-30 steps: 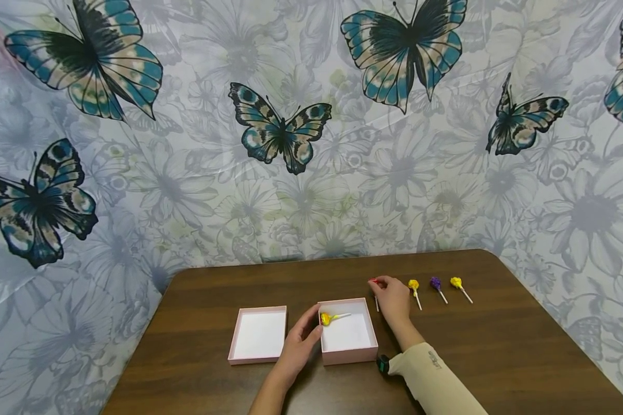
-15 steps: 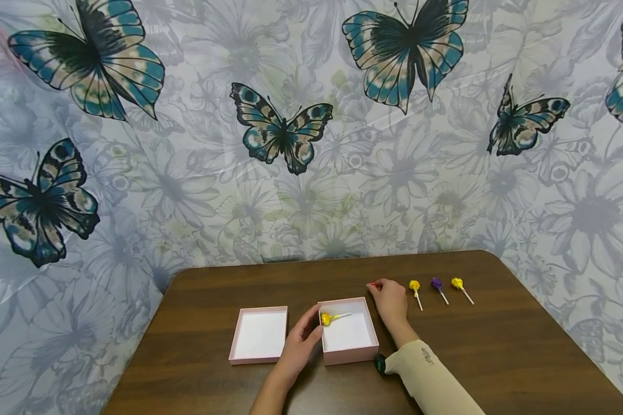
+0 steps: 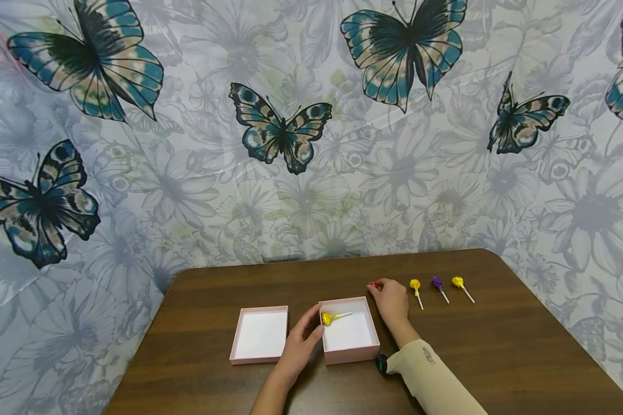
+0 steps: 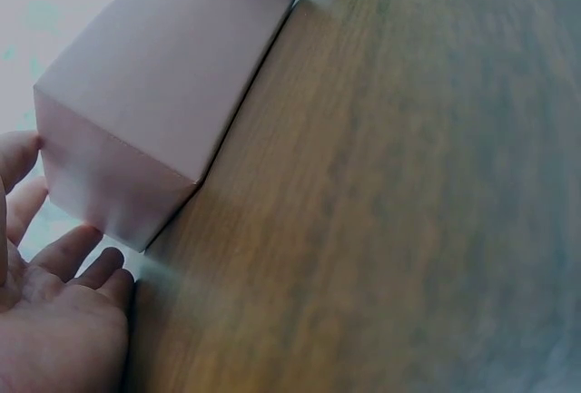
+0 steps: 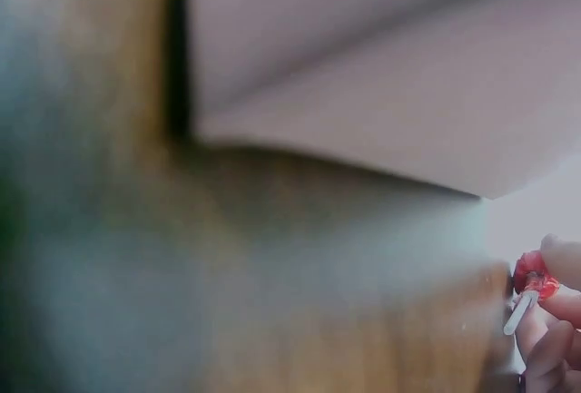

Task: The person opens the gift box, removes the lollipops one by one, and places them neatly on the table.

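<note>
My left hand [image 3: 299,341] rests its fingertips against the left side of an open pink box [image 3: 352,353], fingers fairly straight, as the left wrist view also shows with the box wall [image 4: 136,75]. Inside the box lies a yellow lollipop [image 3: 328,318] with its stick pointing right. Behind the box's right back corner, my right hand [image 3: 390,301] pinches a red lollipop [image 5: 534,275] by its wrapped head between thumb and fingers. The white stick shows in the right wrist view; in the head view the hand hides most of this lollipop.
Right of my right hand lie a yellow lollipop [image 3: 415,285], a purple lollipop [image 3: 437,283] and another yellow lollipop [image 3: 458,282] in a row. The pink box lid [image 3: 259,335] lies left of my left hand, white inside up. All stand on a brown wooden table [image 3: 498,357].
My right hand has shifted slightly left with the red lollipop, whose stick no longer shows in the head view. My left hand and the box stay in place.
</note>
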Motion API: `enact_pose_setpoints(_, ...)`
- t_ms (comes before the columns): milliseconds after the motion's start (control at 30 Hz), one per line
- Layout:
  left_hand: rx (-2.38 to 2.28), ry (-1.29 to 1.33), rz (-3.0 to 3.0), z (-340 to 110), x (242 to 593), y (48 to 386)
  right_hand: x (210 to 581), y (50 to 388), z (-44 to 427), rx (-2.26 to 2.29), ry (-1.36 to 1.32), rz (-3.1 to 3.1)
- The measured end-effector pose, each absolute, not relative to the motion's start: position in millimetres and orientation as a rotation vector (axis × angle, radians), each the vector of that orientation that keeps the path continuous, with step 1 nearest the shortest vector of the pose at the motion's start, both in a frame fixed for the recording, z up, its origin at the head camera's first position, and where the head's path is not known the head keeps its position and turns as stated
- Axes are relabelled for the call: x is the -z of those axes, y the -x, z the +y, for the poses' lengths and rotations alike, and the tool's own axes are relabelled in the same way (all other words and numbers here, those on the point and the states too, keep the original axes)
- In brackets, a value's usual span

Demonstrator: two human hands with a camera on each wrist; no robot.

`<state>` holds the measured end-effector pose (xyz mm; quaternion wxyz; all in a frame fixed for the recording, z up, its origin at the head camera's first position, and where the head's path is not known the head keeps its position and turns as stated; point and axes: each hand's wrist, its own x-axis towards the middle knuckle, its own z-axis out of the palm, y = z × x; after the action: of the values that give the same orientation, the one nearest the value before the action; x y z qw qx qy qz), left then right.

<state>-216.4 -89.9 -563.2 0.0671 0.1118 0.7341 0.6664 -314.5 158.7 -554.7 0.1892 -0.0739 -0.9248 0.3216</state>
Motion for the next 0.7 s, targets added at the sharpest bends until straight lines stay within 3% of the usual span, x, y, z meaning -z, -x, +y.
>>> enact_pose_setpoints(700,-2.026,-0.320,2.190,-90.2,561.6,215.2,550.5,309.5,161.8,-0.872,0.188,-2.664)
